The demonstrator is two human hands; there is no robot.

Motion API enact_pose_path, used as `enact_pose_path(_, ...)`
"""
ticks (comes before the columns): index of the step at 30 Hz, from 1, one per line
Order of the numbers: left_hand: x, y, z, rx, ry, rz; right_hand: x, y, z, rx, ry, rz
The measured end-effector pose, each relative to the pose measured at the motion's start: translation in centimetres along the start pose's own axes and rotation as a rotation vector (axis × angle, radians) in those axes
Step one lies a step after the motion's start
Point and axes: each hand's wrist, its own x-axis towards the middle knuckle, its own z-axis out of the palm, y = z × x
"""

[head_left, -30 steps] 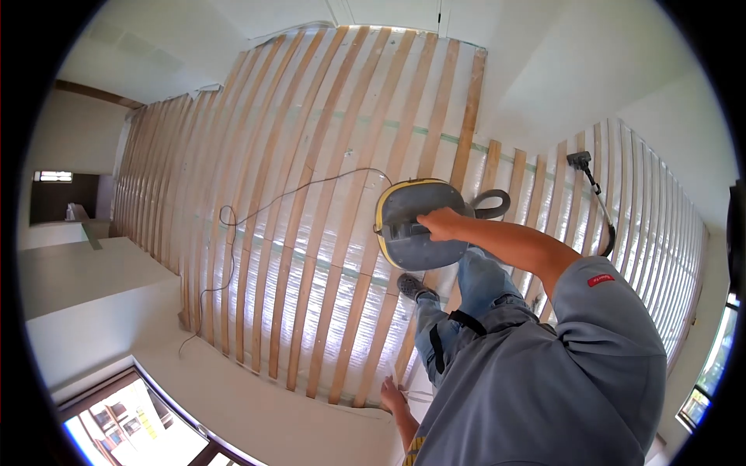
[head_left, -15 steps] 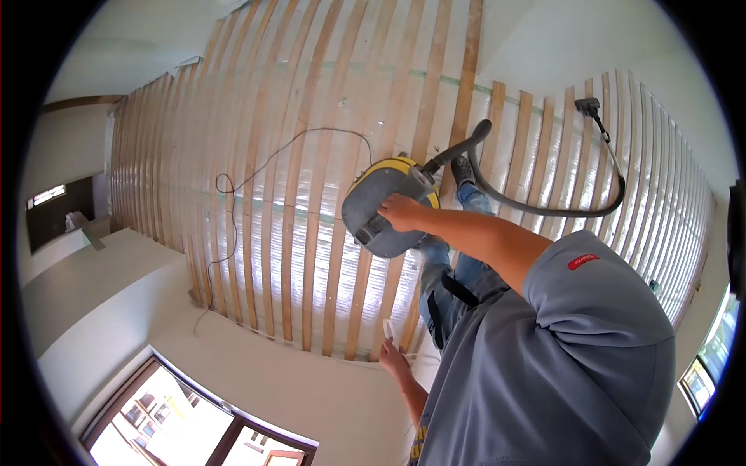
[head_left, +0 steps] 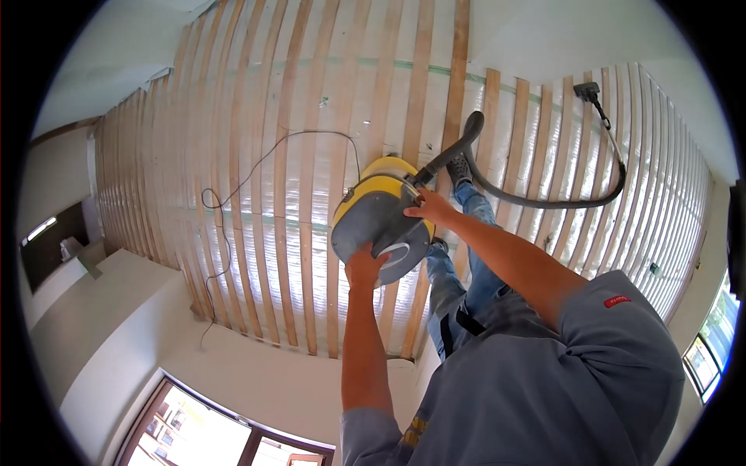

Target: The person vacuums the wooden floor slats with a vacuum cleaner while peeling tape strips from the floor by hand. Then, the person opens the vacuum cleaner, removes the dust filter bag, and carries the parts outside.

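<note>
Vacuum cleaner (head_left: 369,214) | beneath left fingers (head_left: 361,253) | against right fingers (head_left: 420,205) | closure and hold: cannot tell

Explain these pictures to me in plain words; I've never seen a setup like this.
There is no robot here: a person works with two bare hands, and one camera worn on the head looks forward and down. That is why the grey shirt fills the lower right. The left hand is on top of a yellow-and-dark vacuum cleaner; the right hand touches its edge near the hose. A white loop shows beside the left hand; whether it is held is hard to tell. The hose leads towards a floor nozzle. A thin cable trails over wooden strips laid on shiny silvery sheeting.
</note>
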Motion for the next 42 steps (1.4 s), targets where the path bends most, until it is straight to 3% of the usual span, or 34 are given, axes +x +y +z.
enact_pose_path(4,2.1,0.3,0.8,0.167,-0.056,-0.014,-1.1,-2.0,-0.5,-0.09,0.053,0.069)
enact_pose_path(9,2.6,-1.1,1.5,0.135,0.015,0.066,-0.2,-1.1,0.0,0.189,0.028,0.132)
enact_pose_path(11,3.3,-1.8,2.0,-0.034,0.027,0.051,0.3,-0.5,0.1,0.248,0.026,0.139)
enact_pose_path(14,3.3,-1.5,2.0,0.002,0.065,0.003,0.6,0.1,0.2,0.201,-0.005,0.049)
enact_pose_path(15,4.5,-3.4,5.4,-0.24,0.093,-0.054,0.1,-1.1,0.1,0.169,-0.012,0.037)
enact_pose_path(17,4.7,-2.6,4.1,-0.138,0.027,-0.06,-0.2,-2.5,0.8,0.248,-0.034,0.038)
enact_pose_path(18,2.6,0.0,-0.1,0.208,-0.11,-0.031,0.7,-2.0,1.4,0.189,-0.056,0.077)
enact_pose_path(19,2.5,-0.3,0.3,0.213,-0.094,-0.022,1.0,-1.5,2.1,0.299,-0.067,0.083)
enact_pose_path(21,2.2,-0.3,0.9,0.177,-0.076,-0.03,1.4,-2.8,3.6,-0.03,0.125,0.034)
enact_pose_path(22,2.0,-0.3,0.7,0.139,-0.071,-0.044,2.7,-1.6,4.8,-0.04,0.227,0.023)
enact_pose_path(23,1.5,-0.2,0.3,0.147,-0.04,-0.03,3.0,-3.3,5.9,-0.331,0.362,0.192)
enact_pose_path(25,0.5,-0.2,-0.1,0.149,-0.012,-0.04,3.3,-4.9,8.8,-0.423,0.664,0.357)
enact_pose_path(27,0.6,-0.5,0.5,0.127,-0.009,-0.071,2.7,-5.8,8.3,-0.505,0.495,0.329)
enact_pose_path(29,0.5,-1.0,1.2,0.106,0.087,0.024,1.7,-6.5,8.2,-0.6,0.384,0.255)
enact_pose_path(32,0.5,-1.8,1.8,0.057,0.128,0.081,1.8,-6.6,8.7,-0.643,0.454,0.25)
enact_pose_path(34,0.1,-3.0,2.1,0.074,0.168,0.123,1.6,-6.6,9.1,-0.829,0.489,0.13)
enact_pose_path(36,0.0,-4.1,2.0,-0.07,0.249,0.211,3.6,-4.7,9.0,-0.85,0.511,0.113)
enact_pose_path(37,0.2,-4.8,1.9,-0.078,0.243,0.22,4.1,-4.7,8.9,-0.688,0.502,0.169)
enact_pose_path(38,0.3,-5.5,1.5,-0.274,0.36,0.1,4.1,-4.8,8.4,-0.521,0.505,0.234)
enact_pose_path(39,0.6,-5.7,1.3,-0.469,0.458,-0.011,2.4,-6.0,9.1,-0.726,0.506,0.148)
enact_pose_path(42,1.4,-5.9,1.7,-0.597,0.759,-0.035,2.0,-7.6,9.3,-0.381,0.628,0.304)
